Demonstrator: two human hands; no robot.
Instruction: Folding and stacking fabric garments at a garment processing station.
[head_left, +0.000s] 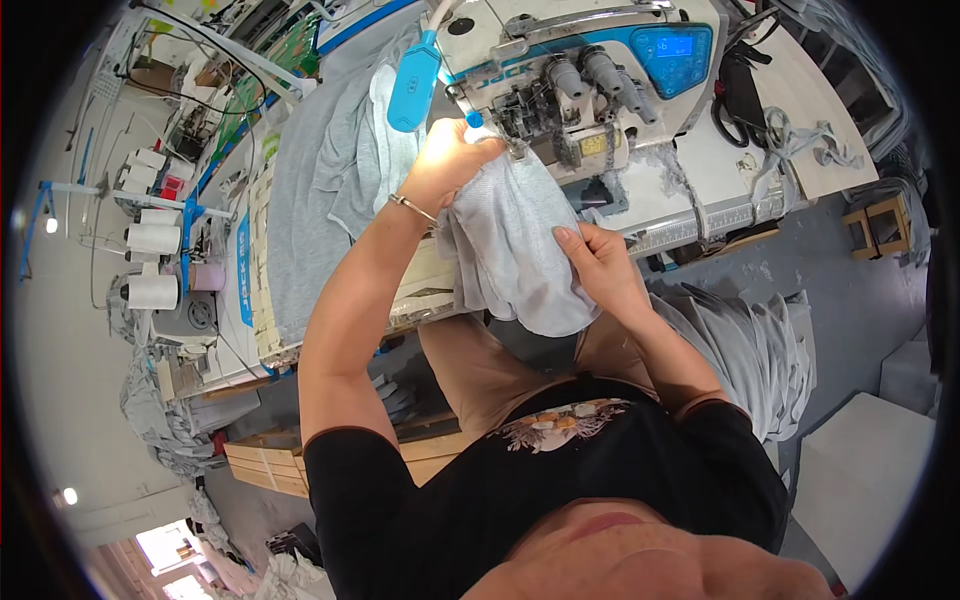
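A light grey knit fabric piece (517, 240) hangs from the presser-foot area of a Jack overlock sewing machine (540, 97) over the table's front edge. My left hand (454, 161) grips its upper part close beside the presser foot, under a bright lamp; some fingertips are hidden by cloth. Lower down, my right hand (604, 259) pinches the right edge of the same piece between thumb and fingers. More grey knit fabric (322, 180) lies spread on the table to the left of my left hand.
Blue lamp head (414, 86) hangs above the left hand. Black-handled scissors (731, 112) and fabric strips (806, 139) lie on the right. Grey cloth (742, 352) is heaped beside my right leg. White thread cones (154, 240) stand at left. A wooden crate (266, 465) sits below.
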